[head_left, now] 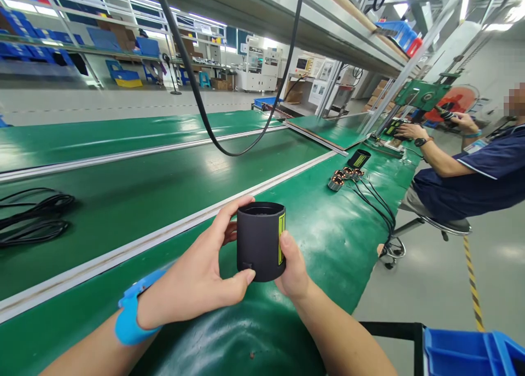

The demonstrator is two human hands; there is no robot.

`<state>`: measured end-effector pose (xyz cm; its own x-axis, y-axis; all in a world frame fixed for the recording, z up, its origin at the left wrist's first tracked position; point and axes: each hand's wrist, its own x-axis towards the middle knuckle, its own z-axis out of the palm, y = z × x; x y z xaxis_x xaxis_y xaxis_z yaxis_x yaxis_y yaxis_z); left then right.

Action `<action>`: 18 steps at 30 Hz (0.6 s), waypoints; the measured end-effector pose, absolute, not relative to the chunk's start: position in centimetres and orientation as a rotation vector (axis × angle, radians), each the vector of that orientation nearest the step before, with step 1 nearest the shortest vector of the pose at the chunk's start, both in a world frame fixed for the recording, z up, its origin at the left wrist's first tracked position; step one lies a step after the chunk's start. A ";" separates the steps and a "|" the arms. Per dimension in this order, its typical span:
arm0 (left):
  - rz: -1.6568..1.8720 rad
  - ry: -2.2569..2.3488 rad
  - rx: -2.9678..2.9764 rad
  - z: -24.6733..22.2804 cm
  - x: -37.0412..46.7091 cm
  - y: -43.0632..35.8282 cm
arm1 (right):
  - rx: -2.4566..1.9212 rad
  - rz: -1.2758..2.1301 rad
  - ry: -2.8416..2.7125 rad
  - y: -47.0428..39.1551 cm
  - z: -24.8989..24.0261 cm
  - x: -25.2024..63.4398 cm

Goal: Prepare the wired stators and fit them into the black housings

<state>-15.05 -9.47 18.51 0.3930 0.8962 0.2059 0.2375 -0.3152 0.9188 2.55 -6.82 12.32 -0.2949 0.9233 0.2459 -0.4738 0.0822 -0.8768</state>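
Note:
A black cylindrical housing (259,245) with a yellow-green striped label is held upright above the green bench mat (324,256). Its dark open top faces up, and its inside is mostly in shadow. My left hand (209,266), with a blue wristband, grips it from the left, thumb low on the front and fingers at the rim. From the right, my right hand (293,266) presses its thumb beside the label; its other fingers are hidden behind the housing.
Copper-wound motor stators (337,180) with trailing black cables and another black housing (359,158) lie farther along the bench. A co-worker (471,163) sits at a green press (424,94). A black cable (197,97) hangs ahead; coiled cables (36,217) lie left. A blue bin (463,351) stands lower right.

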 end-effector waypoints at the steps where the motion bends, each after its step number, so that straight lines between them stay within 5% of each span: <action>1: 0.954 1.000 1.780 18.4 -15.0 -9.4 | -0.556 1.529 -1.147 -6.8 12.4 2.4; 18: 1.038 1.012 1.854 12.4 -17.0 -4.5 | -0.672 1.715 -1.021 -4.5 13.1 2.6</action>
<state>-17.03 -4.47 12.38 0.3530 0.8903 0.2876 0.2653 -0.3900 0.8818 2.63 -4.48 13.14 -0.3562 0.9341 0.0245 -0.4666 -0.1551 -0.8707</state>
